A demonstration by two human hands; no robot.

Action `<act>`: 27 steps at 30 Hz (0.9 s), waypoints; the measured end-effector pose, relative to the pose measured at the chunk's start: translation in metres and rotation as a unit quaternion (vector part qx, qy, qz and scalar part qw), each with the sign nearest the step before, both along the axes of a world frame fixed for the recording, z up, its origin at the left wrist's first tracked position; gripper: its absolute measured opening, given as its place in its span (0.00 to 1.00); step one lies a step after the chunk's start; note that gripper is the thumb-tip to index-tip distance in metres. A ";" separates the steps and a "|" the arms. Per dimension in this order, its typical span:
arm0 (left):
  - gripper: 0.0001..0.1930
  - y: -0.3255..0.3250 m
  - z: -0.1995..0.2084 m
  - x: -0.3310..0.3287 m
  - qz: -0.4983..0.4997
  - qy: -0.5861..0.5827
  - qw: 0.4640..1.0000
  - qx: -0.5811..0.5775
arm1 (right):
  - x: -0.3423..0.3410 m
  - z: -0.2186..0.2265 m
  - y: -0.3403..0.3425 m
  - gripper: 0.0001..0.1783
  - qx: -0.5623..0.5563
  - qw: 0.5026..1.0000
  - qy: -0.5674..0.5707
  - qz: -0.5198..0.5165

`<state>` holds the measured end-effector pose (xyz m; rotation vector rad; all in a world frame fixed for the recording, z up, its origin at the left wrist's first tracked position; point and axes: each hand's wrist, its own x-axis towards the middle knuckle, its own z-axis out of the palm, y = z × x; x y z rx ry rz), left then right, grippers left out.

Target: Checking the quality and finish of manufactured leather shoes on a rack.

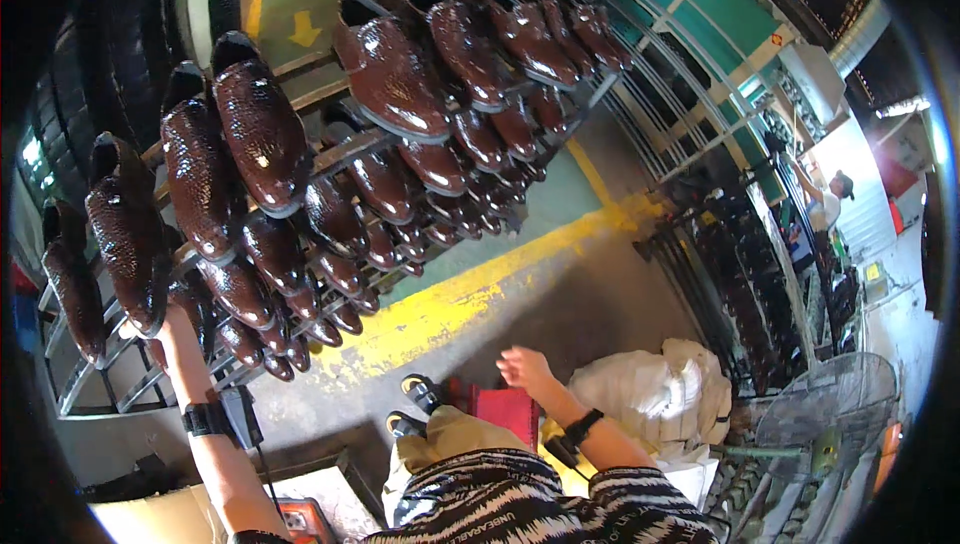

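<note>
My left hand (165, 329) reaches up to the rack at the left, at the toe of a glossy dark brown shoe (128, 234). Its fingers are mostly hidden behind that shoe, so I cannot tell whether they grip the shoe or the rack. Similar textured brown shoes stand beside it, including one (262, 129) to its right. My right hand (525, 369) hangs in the air before my body, holding nothing, its fingers loosely bent and apart. Black bands circle both wrists, and a dark box-shaped device (241, 416) sits by the left one.
A metal rack (345, 154) carries several tiers of brown shoes toward the far right. A pale sack (665, 394) and a red box-like thing (503, 414) lie near my right arm. A fan (830, 404) stands at the right; farther off is another person (828, 206). Yellow lines (470, 289) mark the floor.
</note>
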<state>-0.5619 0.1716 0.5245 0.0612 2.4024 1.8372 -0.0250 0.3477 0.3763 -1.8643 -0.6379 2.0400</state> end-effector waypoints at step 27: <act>0.22 0.124 -0.023 0.221 -0.289 -0.201 0.917 0.189 | 0.209 -0.065 -0.107 0.15 0.031 0.981 -0.161 0.100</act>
